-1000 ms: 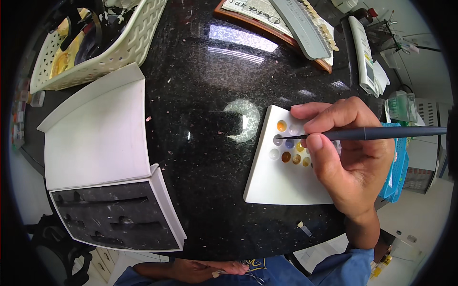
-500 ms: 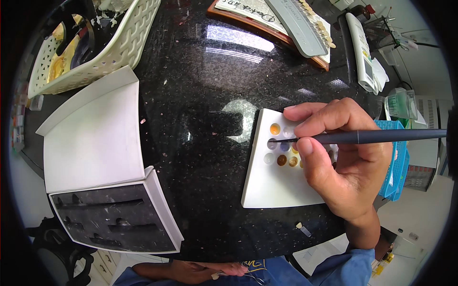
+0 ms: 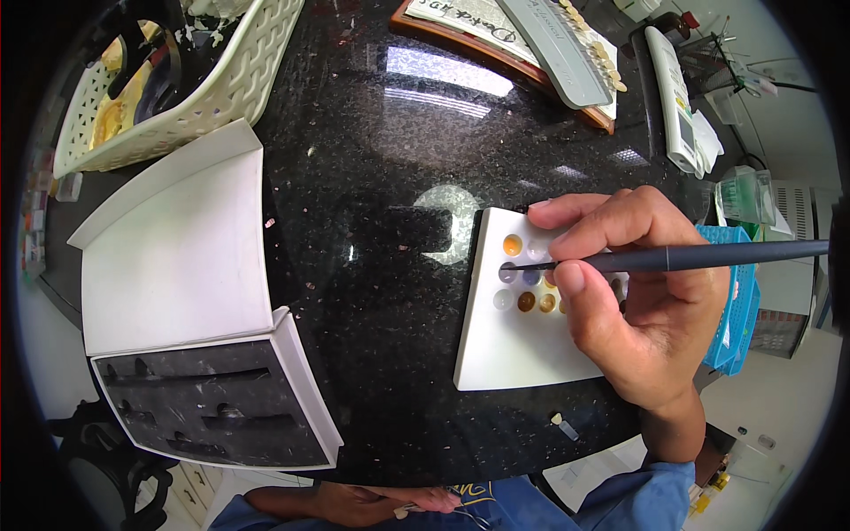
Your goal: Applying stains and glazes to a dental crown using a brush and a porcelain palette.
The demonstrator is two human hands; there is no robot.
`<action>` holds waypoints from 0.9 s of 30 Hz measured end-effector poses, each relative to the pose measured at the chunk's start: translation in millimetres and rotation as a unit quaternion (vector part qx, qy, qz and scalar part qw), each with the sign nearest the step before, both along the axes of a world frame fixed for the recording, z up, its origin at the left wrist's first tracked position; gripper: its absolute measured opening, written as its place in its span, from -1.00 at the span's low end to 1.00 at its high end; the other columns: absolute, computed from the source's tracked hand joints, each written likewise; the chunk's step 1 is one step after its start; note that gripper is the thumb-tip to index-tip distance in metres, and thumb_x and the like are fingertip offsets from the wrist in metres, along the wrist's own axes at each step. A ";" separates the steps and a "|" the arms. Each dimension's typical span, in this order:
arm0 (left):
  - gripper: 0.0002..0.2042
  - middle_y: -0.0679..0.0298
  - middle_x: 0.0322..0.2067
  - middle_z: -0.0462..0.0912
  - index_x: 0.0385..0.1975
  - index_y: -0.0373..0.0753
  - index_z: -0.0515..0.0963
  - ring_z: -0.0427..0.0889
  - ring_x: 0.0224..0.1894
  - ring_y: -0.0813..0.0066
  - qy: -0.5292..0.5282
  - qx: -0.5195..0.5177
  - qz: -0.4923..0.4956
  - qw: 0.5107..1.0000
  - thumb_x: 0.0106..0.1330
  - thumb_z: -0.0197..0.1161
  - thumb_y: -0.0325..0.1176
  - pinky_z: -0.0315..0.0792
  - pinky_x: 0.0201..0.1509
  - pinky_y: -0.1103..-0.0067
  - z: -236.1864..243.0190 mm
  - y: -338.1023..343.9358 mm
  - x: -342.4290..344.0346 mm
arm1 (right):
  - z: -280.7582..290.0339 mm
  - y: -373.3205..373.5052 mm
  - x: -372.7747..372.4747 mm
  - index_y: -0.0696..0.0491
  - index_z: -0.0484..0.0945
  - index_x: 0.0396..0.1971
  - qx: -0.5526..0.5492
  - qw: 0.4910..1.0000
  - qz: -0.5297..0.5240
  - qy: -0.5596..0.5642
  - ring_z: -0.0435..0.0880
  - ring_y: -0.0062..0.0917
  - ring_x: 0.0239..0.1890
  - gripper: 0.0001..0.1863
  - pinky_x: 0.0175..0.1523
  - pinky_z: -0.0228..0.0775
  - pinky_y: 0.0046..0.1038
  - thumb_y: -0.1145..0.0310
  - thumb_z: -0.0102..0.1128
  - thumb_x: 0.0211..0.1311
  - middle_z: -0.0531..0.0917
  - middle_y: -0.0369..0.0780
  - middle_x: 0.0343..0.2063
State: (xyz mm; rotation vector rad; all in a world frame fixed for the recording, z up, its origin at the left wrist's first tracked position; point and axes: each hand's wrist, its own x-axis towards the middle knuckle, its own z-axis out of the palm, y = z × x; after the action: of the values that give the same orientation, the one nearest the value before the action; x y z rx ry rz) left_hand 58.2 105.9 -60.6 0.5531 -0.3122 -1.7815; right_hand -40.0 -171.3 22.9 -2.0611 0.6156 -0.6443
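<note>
Right hand [image 3: 651,296] is pinching a dark brush [image 3: 682,257] pencil-style, likely for control, its tip pointing nine o'clock at a grey well [image 3: 507,273]; the white palette [image 3: 522,354] is lying flat (steadier, presumably) at four o'clock. Left hand [image 3: 434,498] is resting at six; its grip, can't tell.

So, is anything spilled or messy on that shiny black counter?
Yes, a little: pinkish crumbs lie scattered on the black counter, some beside the open white box. They look like stray bits on an otherwise glossy surface. On the white palette, I see no spilled paint.
</note>
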 end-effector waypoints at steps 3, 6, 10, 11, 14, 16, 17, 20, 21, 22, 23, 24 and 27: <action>-0.78 -0.11 -0.18 0.57 -0.17 -0.45 0.51 0.55 -0.05 0.00 -0.011 -0.013 0.004 1.000 0.22 0.00 -0.71 0.41 0.07 0.11 0.3 3.5 -1.4 | -1.8 0.5 -2.8 0.24 0.50 -0.55 -0.006 1.000 0.020 -0.009 0.63 -0.32 -0.26 -0.90 -0.13 0.43 -0.42 0.53 0.20 -0.05 0.53 -0.20 -0.57; -0.76 -0.10 -0.16 0.56 -0.14 -0.44 0.49 0.52 -0.01 -0.01 -0.047 -0.027 -0.071 0.996 0.26 -0.06 -0.71 0.37 0.11 0.12 4.5 -3.8 5.7 | 3.4 6.2 -9.2 0.23 0.48 -0.53 0.058 0.998 -0.026 -0.013 0.63 -0.31 -0.25 -0.86 -0.19 0.47 -0.47 0.48 0.21 -0.01 0.52 -0.20 -0.56; -0.75 0.07 -0.10 0.56 -0.05 -0.46 0.45 0.50 0.05 0.32 -0.010 -0.019 -0.080 0.997 0.34 -0.10 -0.59 0.31 0.21 0.46 0.5 5.2 5.2 | 20.7 19.3 -17.8 0.21 0.46 -0.49 0.049 0.997 -0.056 -0.010 0.62 -0.31 -0.22 -0.79 -0.33 0.51 -0.60 0.36 0.23 0.07 0.52 -0.18 -0.52; -0.75 0.07 -0.10 0.56 -0.05 -0.46 0.45 0.50 0.05 0.32 -0.010 -0.014 -0.076 0.997 0.34 -0.10 -0.59 0.31 0.21 0.46 2.1 2.6 8.2 | 20.2 22.3 -19.2 0.21 0.45 -0.43 0.020 0.998 -0.056 -0.031 0.62 -0.33 -0.26 -0.76 -0.36 0.48 -0.62 0.33 0.21 0.10 0.52 -0.16 -0.51; -0.77 0.08 -0.16 0.57 -0.09 -0.48 0.45 0.54 -0.05 0.37 -0.014 0.036 -0.102 0.994 0.36 -0.06 -0.52 0.39 0.10 0.50 12.4 -0.3 13.5 | 27.9 29.5 -43.1 0.19 0.41 -0.27 -0.083 0.995 0.038 -0.047 0.44 -0.59 -0.52 -0.69 -0.52 0.24 -0.73 0.23 0.12 0.20 0.46 -0.17 -0.50; -0.77 0.07 -0.17 0.57 -0.11 -0.49 0.46 0.56 -0.09 0.36 0.025 0.072 -0.102 0.992 0.36 -0.03 -0.48 0.43 0.04 0.52 18.9 -2.7 13.3 | 37.0 60.6 -63.6 0.12 0.40 -0.22 -0.011 0.997 0.035 -0.073 0.28 -0.66 -0.60 -0.68 -0.57 0.16 -0.72 0.16 0.05 0.22 0.33 -0.25 -0.53; -0.76 0.06 -0.18 0.57 -0.11 -0.49 0.46 0.57 -0.10 0.35 0.041 0.080 -0.103 0.991 0.36 -0.02 -0.46 0.44 0.02 0.53 21.3 -8.0 14.9 | 39.5 72.1 -68.5 0.10 0.39 -0.23 0.004 0.996 0.034 -0.079 0.25 -0.66 -0.61 -0.68 -0.58 0.15 -0.71 0.14 0.03 0.23 0.30 -0.27 -0.54; -0.75 0.08 -0.29 0.59 -0.13 -0.49 0.47 0.60 -0.18 0.37 0.040 0.085 -0.076 0.993 0.36 0.00 -0.41 0.50 -0.10 0.59 22.7 -15.5 14.4 | 14.2 111.1 -65.0 0.04 0.35 -0.36 0.033 0.993 -0.039 -0.103 0.27 -0.68 -0.65 -0.73 -0.64 0.13 -0.73 0.14 0.06 0.21 0.32 -0.26 -0.57; -0.74 0.08 -0.32 0.60 -0.13 -0.48 0.47 0.61 -0.21 0.38 0.042 0.083 -0.076 0.993 0.36 0.01 -0.40 0.51 -0.15 0.60 22.1 -13.4 13.7 | 3.0 122.0 -62.4 0.05 0.33 -0.37 0.069 0.988 -0.045 -0.134 0.35 -0.67 -0.67 -0.73 -0.65 0.17 -0.72 0.18 0.14 0.17 0.37 -0.24 -0.57; -0.74 0.07 -0.33 0.60 -0.14 -0.46 0.48 0.62 -0.24 0.39 0.031 0.070 -0.058 0.995 0.36 0.02 -0.36 0.52 -0.20 0.61 18.8 -10.7 10.7 | -9.4 124.9 -61.3 0.06 0.33 -0.38 0.093 0.985 0.005 -0.148 0.39 -0.65 -0.67 -0.74 -0.64 0.22 -0.72 0.24 0.17 0.13 0.40 -0.22 -0.56; -0.74 0.07 -0.33 0.60 -0.14 -0.46 0.48 0.62 -0.24 0.39 0.024 0.073 -0.053 0.996 0.36 0.02 -0.36 0.52 -0.20 0.61 18.2 -8.1 10.7 | -18.4 126.8 -59.2 0.08 0.32 -0.38 0.115 0.979 0.056 -0.161 0.43 -0.64 -0.68 -0.74 -0.62 0.27 -0.71 0.30 0.20 0.10 0.42 -0.20 -0.55; -0.74 0.06 -0.34 0.60 -0.15 -0.45 0.49 0.62 -0.25 0.39 0.029 0.074 -0.047 0.996 0.36 0.03 -0.36 0.52 -0.20 0.62 17.5 -6.6 9.7 | -20.8 134.2 -58.6 0.13 0.39 -0.44 0.129 0.977 0.027 -0.167 0.51 -0.57 -0.66 -0.79 -0.59 0.37 -0.64 0.45 0.25 -0.04 0.49 -0.18 -0.58; -0.75 0.05 -0.33 0.59 -0.17 -0.45 0.49 0.63 -0.26 0.37 0.031 0.077 -0.039 0.996 0.35 0.04 -0.36 0.53 -0.23 0.64 18.2 -4.7 6.5 | -21.5 148.1 -55.3 0.17 0.48 -0.51 0.121 0.976 -0.012 -0.181 0.57 -0.49 -0.68 -0.79 -0.60 0.45 -0.57 0.61 0.31 -0.23 0.56 -0.17 -0.63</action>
State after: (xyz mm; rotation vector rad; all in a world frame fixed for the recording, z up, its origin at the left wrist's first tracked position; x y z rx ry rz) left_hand 64.7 101.2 -42.4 0.6008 -0.1550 -1.9043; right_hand -95.3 -23.2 1.5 -1.6589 0.4795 -0.8880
